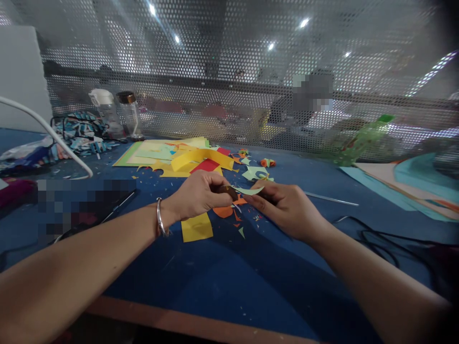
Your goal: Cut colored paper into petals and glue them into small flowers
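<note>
Between my two hands, above the blue tabletop, is a small curved piece of pale green paper [251, 190]. My left hand [204, 193], with a silver bangle on the wrist, is closed at the paper's left end; a small dark brown patch shows at its fingertips, and I cannot make out what it is. My right hand [283, 205] pinches the right end of the paper between thumb and fingers. Just below lie an orange paper piece [223, 211] and a yellow paper square [196, 227]. Behind my hands are a red paper piece [205, 166] and a curled yellow strip [201, 155].
Two bottles [129, 114] stand back left beside a patterned cloth bundle [81, 134]. A dark device [118, 200] lies left. At right are a green plastic bottle [366, 141], coloured sheets [412, 186], a thin clear rod [333, 198] and black cables [380, 239]. A perforated screen [215, 62] stands behind.
</note>
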